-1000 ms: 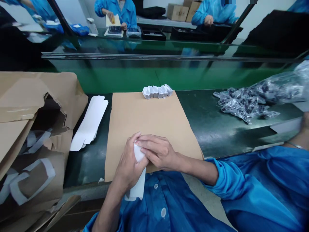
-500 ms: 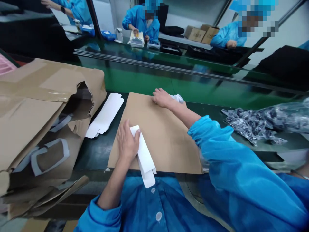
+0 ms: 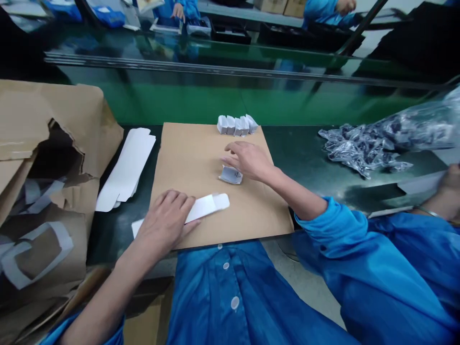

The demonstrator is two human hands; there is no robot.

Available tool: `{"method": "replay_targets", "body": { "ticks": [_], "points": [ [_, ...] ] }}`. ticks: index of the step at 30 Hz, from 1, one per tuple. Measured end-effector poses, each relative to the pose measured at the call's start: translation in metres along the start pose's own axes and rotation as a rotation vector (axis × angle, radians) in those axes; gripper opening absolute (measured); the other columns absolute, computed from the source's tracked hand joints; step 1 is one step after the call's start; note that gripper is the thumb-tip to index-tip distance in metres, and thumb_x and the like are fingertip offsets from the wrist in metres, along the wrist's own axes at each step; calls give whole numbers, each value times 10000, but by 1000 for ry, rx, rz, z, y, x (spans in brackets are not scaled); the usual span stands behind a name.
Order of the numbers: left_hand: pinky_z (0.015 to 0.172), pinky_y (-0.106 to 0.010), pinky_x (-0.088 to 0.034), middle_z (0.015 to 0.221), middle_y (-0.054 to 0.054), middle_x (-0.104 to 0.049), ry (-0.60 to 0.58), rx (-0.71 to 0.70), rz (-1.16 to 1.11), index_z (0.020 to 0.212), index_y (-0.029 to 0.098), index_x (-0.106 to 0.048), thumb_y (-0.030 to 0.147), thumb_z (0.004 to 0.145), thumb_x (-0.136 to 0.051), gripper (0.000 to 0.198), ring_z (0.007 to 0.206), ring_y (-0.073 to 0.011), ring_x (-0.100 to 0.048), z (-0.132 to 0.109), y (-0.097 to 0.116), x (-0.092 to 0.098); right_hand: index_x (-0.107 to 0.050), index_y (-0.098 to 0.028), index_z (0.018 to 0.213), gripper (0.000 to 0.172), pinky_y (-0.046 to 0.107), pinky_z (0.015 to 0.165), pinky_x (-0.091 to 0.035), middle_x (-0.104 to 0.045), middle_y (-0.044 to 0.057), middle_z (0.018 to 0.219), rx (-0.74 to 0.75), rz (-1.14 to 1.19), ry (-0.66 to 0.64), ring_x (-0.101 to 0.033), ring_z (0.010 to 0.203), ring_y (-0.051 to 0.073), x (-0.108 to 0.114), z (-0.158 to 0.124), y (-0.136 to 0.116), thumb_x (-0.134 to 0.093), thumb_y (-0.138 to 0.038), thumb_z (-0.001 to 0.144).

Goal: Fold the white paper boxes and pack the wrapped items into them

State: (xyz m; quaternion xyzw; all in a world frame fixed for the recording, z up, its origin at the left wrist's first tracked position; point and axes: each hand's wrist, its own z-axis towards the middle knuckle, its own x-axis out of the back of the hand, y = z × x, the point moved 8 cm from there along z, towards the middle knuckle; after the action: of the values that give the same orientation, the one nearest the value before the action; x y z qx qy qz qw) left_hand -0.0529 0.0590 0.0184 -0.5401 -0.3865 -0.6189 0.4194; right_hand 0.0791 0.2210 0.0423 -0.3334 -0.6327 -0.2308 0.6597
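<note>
My left hand (image 3: 167, 218) is wrapped over a long, narrow white carton (image 3: 206, 205), pressing it down on a brown cardboard sheet (image 3: 187, 153). The carton lies nearly crosswise, its flap end pointing right. Above the middle of the sheet, my right hand (image 3: 247, 159) has its fingers stretched out and apart. Just below those fingers lies a small whitish folded packet (image 3: 230, 175) with a dark printed mark; whether a fingertip touches it I cannot tell. Several similar whitish packets (image 3: 237, 125) stand in a row at the sheet's far edge.
Flat white cartons (image 3: 125, 167) lie stacked to the left, beside a torn brown cardboard box (image 3: 86, 110). Clear plastic-wrapped dark parts (image 3: 362, 148) are heaped on the right. A green barrier (image 3: 172, 98) runs behind. Another person's hand (image 3: 449, 191) is at the right edge.
My right hand has come back from the far edge, and a packet now lies on the sheet below it. The carton in my left hand has turned from lengthwise to crosswise. The view has tipped down.
</note>
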Motion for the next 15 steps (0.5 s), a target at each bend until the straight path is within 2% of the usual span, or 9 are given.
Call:
{"method": "replay_targets", "body": {
  "ticks": [2,4,7,9,12,15],
  "points": [
    [759,-428,-539,908,-127,-674,36,77,33,1029,160,-635,448,871,-611,330,898,-316,-649,-4,-6,-3,-594,-161,1249,424,391,880,-432,-649,136,1210,21,44,32,-563,1130,290,-6,-20,6,-532,-470,965],
    [695,-385,-537,926,-122,-690,77,122,31,1063,155,-617,431,901,-568,324,892,-300,-669,-10,-5,-7,-619,-167,1216,396,392,907,-442,-658,116,1192,76,88,8,-563,1112,274,-19,-39,4,-581,-452,944],
    [806,-380,-538,1096,-148,-708,151,154,-4,1207,127,-573,363,932,-513,367,1011,-290,-675,-16,1,-8,-591,-158,1254,400,418,955,-437,-618,124,1263,118,101,78,-537,1136,274,-28,-58,-5,-581,-420,951],
    [929,-423,-508,1309,-190,-630,160,165,-42,1360,111,-486,347,938,-497,484,1162,-316,-626,-15,6,-6,-562,-153,1290,421,425,946,-448,-607,134,1250,115,93,114,-535,1123,277,-32,-64,-11,-579,-404,952],
    [1003,-514,-459,1506,-213,-440,49,121,-73,1494,161,-364,320,935,-492,595,1326,-374,-494,-1,16,-6,-516,-132,1338,462,429,927,-469,-602,146,1222,109,73,130,-542,1104,286,-37,-65,-14,-572,-384,955],
    [961,-534,-478,1504,-172,-435,-71,51,-109,1443,267,-469,219,923,-472,523,1283,-371,-516,15,28,-9,-412,-105,1421,512,448,965,-461,-566,159,1316,134,29,146,-525,1155,298,-40,-64,-13,-525,-329,975]
  ]
}}
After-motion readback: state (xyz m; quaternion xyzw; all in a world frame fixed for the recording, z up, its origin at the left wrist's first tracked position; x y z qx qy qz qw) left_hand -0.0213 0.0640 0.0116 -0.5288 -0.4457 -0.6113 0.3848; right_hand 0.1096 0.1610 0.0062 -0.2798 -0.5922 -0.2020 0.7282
